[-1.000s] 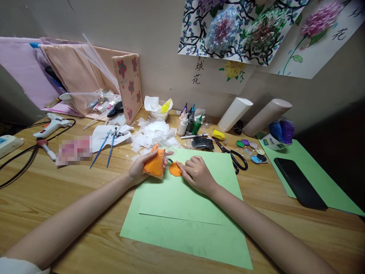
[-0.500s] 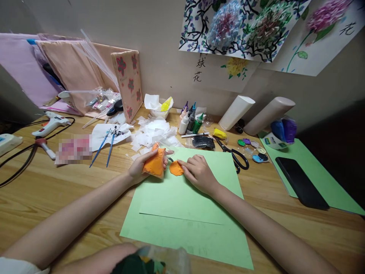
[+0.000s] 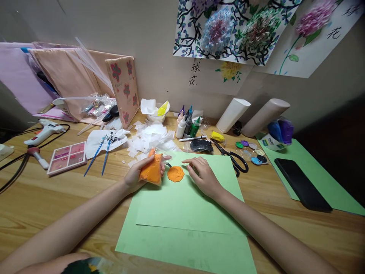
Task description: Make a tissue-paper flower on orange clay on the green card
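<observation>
My left hand [image 3: 134, 176] is wrapped round a clear bag of orange modelling clay [image 3: 151, 170], held over the left edge of the green paper. A flat, roughly round piece of orange clay [image 3: 176, 174] lies on the green paper [image 3: 188, 205], with a small dark shape at its upper left. Just right of that piece hovers my right hand [image 3: 202, 174], its fingers loosely stretched and apart from the clay. Nothing shows between those fingers.
Black scissors [image 3: 236, 160] lie by the paper's right edge, near a black phone [image 3: 302, 184]. Behind are white paper scraps [image 3: 152, 136], paint bottles [image 3: 188, 125] and a yellow clay packet [image 3: 217, 136]. Two brushes [image 3: 107, 154], a pink palette [image 3: 67, 158] and a glue gun [image 3: 44, 133] are left.
My right hand has lifted off the orange clay piece and its fingers have opened. The left hand still holds the bag. The view has shifted slightly.
</observation>
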A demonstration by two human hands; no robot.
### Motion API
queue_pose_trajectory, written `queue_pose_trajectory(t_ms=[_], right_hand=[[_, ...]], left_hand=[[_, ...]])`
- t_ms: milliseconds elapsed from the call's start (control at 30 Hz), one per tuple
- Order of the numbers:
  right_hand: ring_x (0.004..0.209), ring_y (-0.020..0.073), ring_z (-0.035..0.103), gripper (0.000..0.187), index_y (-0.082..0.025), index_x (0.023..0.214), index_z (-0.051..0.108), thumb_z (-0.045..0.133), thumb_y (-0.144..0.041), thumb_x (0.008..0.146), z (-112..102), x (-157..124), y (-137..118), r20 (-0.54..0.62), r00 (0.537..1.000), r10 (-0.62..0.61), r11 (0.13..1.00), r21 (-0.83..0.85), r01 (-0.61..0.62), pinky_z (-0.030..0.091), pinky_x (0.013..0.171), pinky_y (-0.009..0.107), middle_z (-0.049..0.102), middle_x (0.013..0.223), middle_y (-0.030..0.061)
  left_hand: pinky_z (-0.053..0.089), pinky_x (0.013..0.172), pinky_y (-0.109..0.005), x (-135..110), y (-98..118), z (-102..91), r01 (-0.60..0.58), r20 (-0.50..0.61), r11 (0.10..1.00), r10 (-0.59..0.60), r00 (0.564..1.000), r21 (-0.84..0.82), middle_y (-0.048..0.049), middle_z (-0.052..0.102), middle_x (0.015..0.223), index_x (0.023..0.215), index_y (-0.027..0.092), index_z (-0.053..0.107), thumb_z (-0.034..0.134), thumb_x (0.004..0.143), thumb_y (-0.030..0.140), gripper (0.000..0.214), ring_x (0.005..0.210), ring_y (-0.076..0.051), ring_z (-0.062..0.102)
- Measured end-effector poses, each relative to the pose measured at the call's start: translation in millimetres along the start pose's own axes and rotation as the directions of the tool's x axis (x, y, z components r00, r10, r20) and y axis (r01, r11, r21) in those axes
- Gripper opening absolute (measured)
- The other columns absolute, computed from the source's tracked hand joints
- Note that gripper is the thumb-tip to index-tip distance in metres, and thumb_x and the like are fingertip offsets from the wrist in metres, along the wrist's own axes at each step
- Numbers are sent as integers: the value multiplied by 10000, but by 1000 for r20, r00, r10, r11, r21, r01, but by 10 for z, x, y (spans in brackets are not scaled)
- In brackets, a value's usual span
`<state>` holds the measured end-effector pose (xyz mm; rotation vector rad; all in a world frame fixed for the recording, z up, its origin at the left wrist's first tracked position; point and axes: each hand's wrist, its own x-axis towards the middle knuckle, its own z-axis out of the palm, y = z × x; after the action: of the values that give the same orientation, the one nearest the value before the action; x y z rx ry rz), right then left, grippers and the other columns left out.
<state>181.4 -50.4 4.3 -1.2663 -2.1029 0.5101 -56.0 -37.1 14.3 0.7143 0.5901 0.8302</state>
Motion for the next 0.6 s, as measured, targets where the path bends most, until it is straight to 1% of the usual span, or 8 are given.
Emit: queue_pose_trajectory(t_ms=[133,267,367,433,500,533,567,600], right_hand=[[823,199,521,184,-192,1003,592,422,-206,932,3,2,-7,4,1000,-6,1000,-15,6,377,794,351,629,860,46],[821,197,530,180,-195,994,593,425,-212,931,14,31,9,-6,1000,-23,999,-41,23,388,791,352,632,864,48],[803,197,524,141,-198,959,586,453,-214,917,-27,-6,-27,33,999,20,1000,-1,-20,401,770,349,604,807,34],[793,194,519,89,-203,931,570,490,-221,896,-99,-119,-120,109,991,77,993,79,-86,418,739,332,570,772,21],[793,178,522,44,-217,907,550,520,-227,877,-193,-314,-273,225,965,136,966,187,-180,438,712,304,548,799,13],[774,166,524,30,-223,893,541,540,-225,863,-238,-435,-363,300,943,142,948,232,-217,446,701,290,541,799,5],[767,160,523,52,-225,879,533,561,-204,840,-275,-565,-454,351,926,138,941,246,-233,448,690,282,540,804,3],[770,161,521,105,-226,856,528,601,-179,797,-298,-698,-538,403,909,110,945,242,-221,446,690,280,537,792,-1]], left_hand=[[432,662,-263,-1,0,-7,2,27,1000,-2,1000,-11,-104,616,793,1079,80,619,509,852,371,385,703,-172,567],[434,673,-274,-1,-5,-19,3,15,1000,-3,1000,-12,-103,613,787,1065,81,623,513,853,370,375,704,-177,567],[434,671,-272,2,-2,-18,11,15,1000,-11,1000,-11,-100,608,783,1075,83,620,522,846,372,381,702,-175,563],[430,666,-263,6,3,-14,12,25,1000,-12,1000,-11,-100,605,788,1094,79,614,519,845,375,398,704,-170,557],[426,662,-257,9,7,-7,13,30,1000,-13,999,-8,-99,602,791,1109,72,607,516,845,382,417,704,-166,552],[425,664,-257,9,8,-3,13,28,1000,-13,1000,-3,-97,601,787,1111,70,606,515,844,384,422,701,-166,550],[425,666,-258,10,9,0,12,24,1000,-12,1000,3,-96,599,781,1112,69,606,514,842,385,425,698,-166,549],[426,668,-261,10,10,3,11,20,1000,-11,1000,10,-95,598,776,1111,70,606,514,841,387,426,695,-167,549]])
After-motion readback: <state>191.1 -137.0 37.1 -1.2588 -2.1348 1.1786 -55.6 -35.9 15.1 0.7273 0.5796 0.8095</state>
